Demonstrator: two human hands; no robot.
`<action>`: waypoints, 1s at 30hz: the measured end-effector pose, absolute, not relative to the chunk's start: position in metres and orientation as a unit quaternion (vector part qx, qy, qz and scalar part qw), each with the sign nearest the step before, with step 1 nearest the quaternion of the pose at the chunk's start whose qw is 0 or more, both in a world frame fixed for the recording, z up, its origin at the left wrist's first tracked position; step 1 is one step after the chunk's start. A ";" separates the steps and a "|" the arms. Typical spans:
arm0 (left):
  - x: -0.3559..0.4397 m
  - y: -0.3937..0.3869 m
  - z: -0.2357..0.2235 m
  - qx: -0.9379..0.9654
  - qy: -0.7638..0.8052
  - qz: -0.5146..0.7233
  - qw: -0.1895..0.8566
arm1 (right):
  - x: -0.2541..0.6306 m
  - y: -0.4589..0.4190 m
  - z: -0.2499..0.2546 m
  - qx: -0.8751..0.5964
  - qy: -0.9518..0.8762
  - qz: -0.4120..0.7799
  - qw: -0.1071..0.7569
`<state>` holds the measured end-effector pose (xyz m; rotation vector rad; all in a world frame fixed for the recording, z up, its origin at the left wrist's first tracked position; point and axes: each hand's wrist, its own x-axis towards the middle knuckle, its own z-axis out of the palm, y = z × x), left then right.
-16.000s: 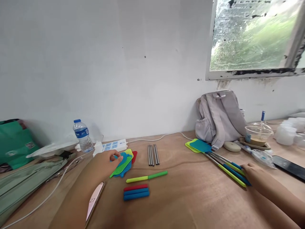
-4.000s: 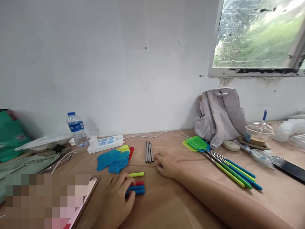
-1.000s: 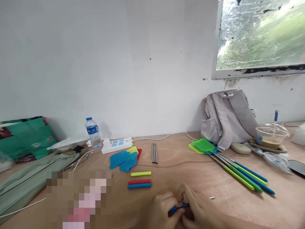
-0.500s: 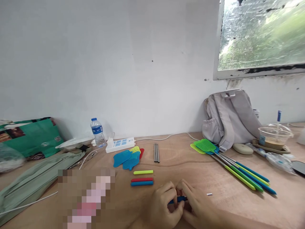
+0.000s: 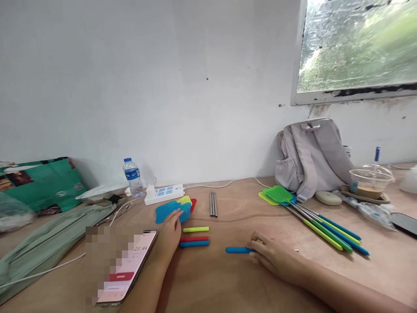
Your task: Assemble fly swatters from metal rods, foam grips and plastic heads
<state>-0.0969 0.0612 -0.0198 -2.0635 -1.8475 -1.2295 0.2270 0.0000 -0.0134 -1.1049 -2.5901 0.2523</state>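
My right hand point(image 5: 272, 254) is closed around one end of a blue fly swatter handle point(image 5: 237, 250), which points left just above the table. With its fingers stretched forward, my left hand point(image 5: 171, 230) reaches the pile of mesh swatter heads. Its fingertips are over the blue swatter heads point(image 5: 162, 212); whether they press on one I cannot tell. A yellow head point(image 5: 185, 200) and a red head point(image 5: 193, 204) show behind. Right of my left hand lie a yellow handle point(image 5: 196, 229), a red handle point(image 5: 197, 238) and a blue handle point(image 5: 194, 244).
Metal rods point(image 5: 213, 204) lie mid-table. Several fly swatters point(image 5: 325, 224) fan out at right, before a grey backpack point(image 5: 316, 156) and a drink cup point(image 5: 369, 182). A phone point(image 5: 130, 269) lies at left, partly blurred. A bottle point(image 5: 133, 178) and power strip point(image 5: 164, 194) stand behind.
My hands were together around a blue piece. My left hand has let go and moved left and forward to the swatter heads; my right hand has shifted right, keeping the blue handle.
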 end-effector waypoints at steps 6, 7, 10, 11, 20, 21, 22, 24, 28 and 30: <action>-0.105 0.072 -0.024 -0.675 -0.674 -0.296 0.043 | 0.224 0.002 -0.011 -0.373 -0.917 0.067 0.125; -0.105 0.072 -0.023 -0.679 -0.675 -0.286 0.037 | 0.224 0.002 -0.011 -0.377 -0.914 0.070 0.130; -0.106 0.071 -0.022 -0.687 -0.672 -0.274 0.025 | 0.226 0.003 -0.011 -0.383 -0.909 0.075 0.144; -0.106 0.071 -0.022 -0.687 -0.673 -0.274 0.025 | 0.227 0.004 -0.012 -0.382 -0.910 0.070 0.146; -0.096 0.063 -0.016 -0.683 -0.649 -0.329 0.066 | 0.223 0.006 -0.020 -0.381 -0.912 0.036 0.150; -0.095 0.061 -0.015 -0.679 -0.638 -0.359 0.063 | 0.222 0.005 -0.019 -0.385 -0.909 0.044 0.154; -0.094 0.059 -0.013 -0.671 -0.625 -0.396 0.054 | 0.221 0.004 -0.018 -0.389 -0.906 0.056 0.159; -0.088 0.054 -0.008 -0.627 -0.601 -0.495 0.015 | 0.220 0.001 -0.014 -0.394 -0.900 0.081 0.167; -0.062 0.044 0.003 -0.378 -0.493 -0.762 -0.185 | 0.222 -0.001 -0.009 -0.367 -0.896 0.124 0.218; -0.045 0.037 0.008 -0.260 -0.400 -0.817 -0.324 | 0.224 0.000 -0.010 -0.338 -0.897 0.142 0.247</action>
